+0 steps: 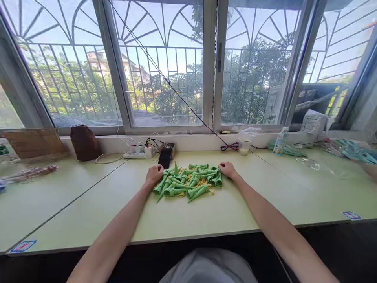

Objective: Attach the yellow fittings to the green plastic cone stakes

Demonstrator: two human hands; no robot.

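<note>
A heap of light-green plastic cone-shaped spikes [178,188], each with a wide open collar, lies on the pale table [194,224] before me. Small yellow pieces [205,182] are scattered among and under them. At the heap's left edge rests my left hand [154,174], its fingers curled into a loose fist. On the opposite side my right hand [228,170] is curled shut as well, close to the rightmost green spikes. No object shows sticking out of either hand.
Behind the heap are a black phone [165,158] leaning on a small box, and a power strip [138,155] with cables. A plastic cup [244,147] and a bottle [280,141] stand at the back right. A brown bag [85,143] sits at left, below the windows.
</note>
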